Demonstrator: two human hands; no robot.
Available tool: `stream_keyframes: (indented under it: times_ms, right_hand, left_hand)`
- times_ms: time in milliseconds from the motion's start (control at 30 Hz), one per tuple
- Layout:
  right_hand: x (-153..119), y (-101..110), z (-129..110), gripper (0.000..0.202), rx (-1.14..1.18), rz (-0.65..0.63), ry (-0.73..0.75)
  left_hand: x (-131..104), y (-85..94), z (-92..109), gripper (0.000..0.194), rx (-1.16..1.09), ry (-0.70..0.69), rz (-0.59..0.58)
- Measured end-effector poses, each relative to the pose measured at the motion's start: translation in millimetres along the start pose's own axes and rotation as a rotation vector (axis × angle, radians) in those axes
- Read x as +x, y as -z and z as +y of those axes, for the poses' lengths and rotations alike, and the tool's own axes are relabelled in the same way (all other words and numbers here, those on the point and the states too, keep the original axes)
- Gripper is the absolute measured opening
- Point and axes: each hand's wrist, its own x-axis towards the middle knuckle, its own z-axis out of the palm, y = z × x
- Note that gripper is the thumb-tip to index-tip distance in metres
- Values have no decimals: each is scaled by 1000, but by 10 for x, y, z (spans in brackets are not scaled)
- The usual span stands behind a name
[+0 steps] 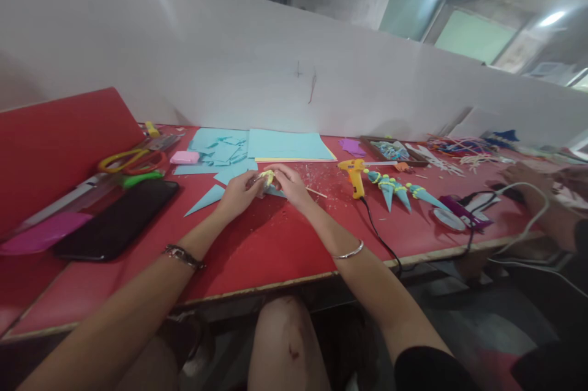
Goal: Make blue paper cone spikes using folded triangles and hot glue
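Note:
My left hand (235, 196) and my right hand (293, 187) meet over the red table, fingers closed around a small crumpled yellow piece (267, 177). Its exact kind is too blurred to make out. Under and beside the fingers shows a bit of light blue paper (277, 193). A pointed blue paper cone (206, 200) lies against the left hand's outer side. Just right of my right hand is a thin wooden stick (316, 193). Farther right, a yellow glue gun (353, 179) stands near several blue cones with yellow trim (400, 195).
On the left lie a black phone (119, 219), scissors (122, 160) and a pink block (184, 157). Blue paper sheets (289, 144) and cut pieces are behind my hands. At right are a tray (420, 161), a purple box (475, 214), cables and another person's hand (528, 186).

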Motion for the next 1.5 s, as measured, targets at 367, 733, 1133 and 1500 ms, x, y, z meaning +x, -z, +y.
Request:
stream_keyframes:
  times_ms: [367,733,1133,1500]
  right_hand:
    - [-30,8,-29,23,-184,64,89]
    - [76,148,40,15,48,185,-112]
    - [18,18,-36,24,124,102,-188]
    - [11,34,-98,6,538,78,-346]
  left_hand:
    - [-43,-3,95,28,114,-106,-16]
    - [-61,-13,111,29,84,-43,38]
    - [-6,-63,60,50,-225,89,94]
    - [34,-29,65,45,-377,228,125]
